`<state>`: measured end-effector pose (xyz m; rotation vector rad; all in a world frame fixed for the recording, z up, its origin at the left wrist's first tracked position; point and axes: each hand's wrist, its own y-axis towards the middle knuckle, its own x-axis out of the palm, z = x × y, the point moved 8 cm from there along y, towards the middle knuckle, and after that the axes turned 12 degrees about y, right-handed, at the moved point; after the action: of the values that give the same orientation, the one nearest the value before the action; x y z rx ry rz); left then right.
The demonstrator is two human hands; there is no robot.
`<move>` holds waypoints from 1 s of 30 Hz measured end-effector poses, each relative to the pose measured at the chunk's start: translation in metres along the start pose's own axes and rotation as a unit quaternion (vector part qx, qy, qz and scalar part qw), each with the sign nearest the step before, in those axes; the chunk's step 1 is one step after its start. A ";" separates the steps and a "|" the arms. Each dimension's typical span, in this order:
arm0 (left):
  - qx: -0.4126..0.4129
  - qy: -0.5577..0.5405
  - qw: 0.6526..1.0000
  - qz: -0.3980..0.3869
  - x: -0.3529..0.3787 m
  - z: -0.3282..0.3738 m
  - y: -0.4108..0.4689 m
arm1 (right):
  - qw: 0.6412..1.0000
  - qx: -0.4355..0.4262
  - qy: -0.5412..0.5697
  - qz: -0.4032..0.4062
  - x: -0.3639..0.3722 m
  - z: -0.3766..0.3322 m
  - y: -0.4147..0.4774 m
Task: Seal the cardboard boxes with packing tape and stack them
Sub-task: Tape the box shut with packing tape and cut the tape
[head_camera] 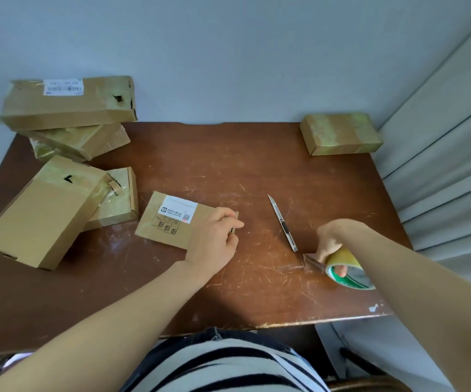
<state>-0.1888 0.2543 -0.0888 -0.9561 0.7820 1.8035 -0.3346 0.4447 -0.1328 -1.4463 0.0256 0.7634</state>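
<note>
A small flat cardboard box [166,219] with a white label lies in the middle of the brown table [256,165]. My left hand [214,239] rests on its right end, fingers curled over the edge. My right hand [331,241] grips a roll of packing tape [347,271] near the table's front right, a finger through its core. A short clear strip of tape [310,261] hangs from the roll toward the table. A taped box [340,134] sits alone at the back right.
A utility knife [282,223] with its blade out lies between my hands. Several cardboard boxes are piled at the left, the largest [67,101] on top at the back and another [39,213] tilted near the front. Curtains [449,165] hang at the right.
</note>
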 end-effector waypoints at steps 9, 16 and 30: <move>-0.109 -0.131 0.985 -0.030 0.013 0.005 -0.001 | 0.991 -0.030 0.078 0.106 -0.002 -0.009 -0.020; -0.340 -0.333 0.856 -0.203 0.059 0.006 -0.020 | 0.986 -0.056 0.022 0.155 -0.009 -0.037 -0.057; -0.524 -0.506 0.554 -0.402 0.102 0.047 -0.071 | 0.978 -0.085 -0.001 0.190 -0.007 -0.065 -0.097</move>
<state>-0.1642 0.3635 -0.1614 -0.5140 -1.4387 1.4084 -0.2659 0.3905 -0.0559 -1.6262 0.2456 1.1011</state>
